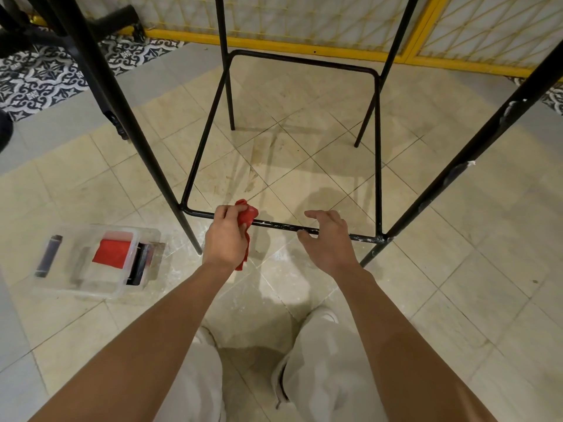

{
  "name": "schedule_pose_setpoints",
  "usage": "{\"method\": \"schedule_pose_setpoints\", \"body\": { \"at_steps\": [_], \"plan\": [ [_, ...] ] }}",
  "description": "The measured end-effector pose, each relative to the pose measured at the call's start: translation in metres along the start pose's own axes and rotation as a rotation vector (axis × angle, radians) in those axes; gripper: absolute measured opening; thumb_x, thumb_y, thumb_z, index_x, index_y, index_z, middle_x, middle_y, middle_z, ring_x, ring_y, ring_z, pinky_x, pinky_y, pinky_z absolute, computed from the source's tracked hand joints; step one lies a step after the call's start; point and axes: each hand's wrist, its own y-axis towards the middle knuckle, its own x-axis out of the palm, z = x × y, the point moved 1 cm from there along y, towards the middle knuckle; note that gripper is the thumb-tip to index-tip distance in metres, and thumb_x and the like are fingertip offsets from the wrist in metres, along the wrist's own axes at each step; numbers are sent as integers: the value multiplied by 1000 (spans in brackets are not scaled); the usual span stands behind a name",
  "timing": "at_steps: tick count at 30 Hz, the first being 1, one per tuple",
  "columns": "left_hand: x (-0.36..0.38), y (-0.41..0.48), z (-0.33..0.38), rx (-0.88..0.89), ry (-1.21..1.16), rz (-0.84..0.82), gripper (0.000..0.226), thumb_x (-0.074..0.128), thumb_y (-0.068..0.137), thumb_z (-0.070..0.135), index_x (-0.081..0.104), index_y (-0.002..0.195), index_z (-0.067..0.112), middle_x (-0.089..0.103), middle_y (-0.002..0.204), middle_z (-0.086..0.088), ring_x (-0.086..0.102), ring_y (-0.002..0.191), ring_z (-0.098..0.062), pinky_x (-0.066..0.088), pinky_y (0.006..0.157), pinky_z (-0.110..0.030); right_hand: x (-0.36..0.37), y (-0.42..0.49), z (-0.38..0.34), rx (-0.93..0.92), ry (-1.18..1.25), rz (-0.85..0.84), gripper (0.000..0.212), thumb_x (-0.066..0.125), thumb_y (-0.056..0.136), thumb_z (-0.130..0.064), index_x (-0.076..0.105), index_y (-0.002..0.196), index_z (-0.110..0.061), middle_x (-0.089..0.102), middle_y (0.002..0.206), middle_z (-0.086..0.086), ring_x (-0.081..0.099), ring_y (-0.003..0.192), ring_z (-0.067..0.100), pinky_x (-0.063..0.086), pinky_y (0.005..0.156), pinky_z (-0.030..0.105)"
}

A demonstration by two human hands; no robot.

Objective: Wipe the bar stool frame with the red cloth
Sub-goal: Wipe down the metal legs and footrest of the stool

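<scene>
Warm, fairly bright light throws soft bar stool frame (378, 153) shadows across the floor (457, 284) toward twelve o'clock, while wide-angle distortion bows the edges.

Beige floor tiles (304, 166) (scuffed, stained) meet a yellow-framed lattice screen (304, 22) behind
</scene>
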Motion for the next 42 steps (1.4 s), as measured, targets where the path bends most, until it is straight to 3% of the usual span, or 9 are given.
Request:
{"method": "schedule_pose_setpoints", "body": {
  "at_steps": [3, 11, 18, 28, 35, 42],
  "plan": [
    [6, -4, 11, -45, 2, 17, 41, 47, 93, 2, 48, 133, 13, 41, 136, -7, 56, 109, -28, 44, 89, -29, 0, -1, 4, 13, -20, -9, 48, 60, 88, -22, 46, 134, -18, 41, 134, 3, 33, 126, 19, 33, 104, 31],
    [19, -6, 28, 138, 14, -105, 38, 48, 95, 10, 52, 131, 20, 49, 128, -3, 57, 107, -24, 44, 88, -27, -2, -1, 3, 0, 23, -4, 50, 61, 87, -22, 45, 135, -19, 40, 135, 3, 32, 128, 20, 31, 104, 30],
    [13, -12, 19, 68, 26, -3, 37, 44, 97, 10, 49, 134, 15, 45, 134, -6, 58, 106, -28, 44, 90, -31, -8, -1, 6, 8, 33, 19, 48, 58, 88, -21, 46, 134, -19, 40, 136, 3, 31, 128, 20, 30, 103, 29],
    [28, -12, 42, 231, 79, -155, 39, 52, 94, 13, 50, 132, 20, 49, 127, -2, 60, 100, -26, 46, 83, -30, -9, 0, 11, 30, 27, 2, 46, 57, 88, -23, 47, 133, -18, 40, 135, 5, 32, 127, 21, 31, 102, 31],
    [24, -13, 35, 44, 47, -49, 39, 47, 95, 10, 49, 133, 19, 45, 134, -3, 57, 106, -26, 40, 80, -25, -11, 0, 13, 35, 26, 8, 46, 57, 88, -22, 48, 133, -18, 40, 135, 5, 31, 127, 22, 31, 101, 30],
    [18, -6, 46, 8, -199, -129, 42, 52, 93, 11, 48, 134, 21, 48, 131, -5, 49, 120, -21, 33, 93, -19, -4, 1, 5, -31, 23, 30, 42, 56, 89, -20, 50, 131, -16, 48, 130, 6, 37, 123, 22, 34, 98, 29]
  ]
}}
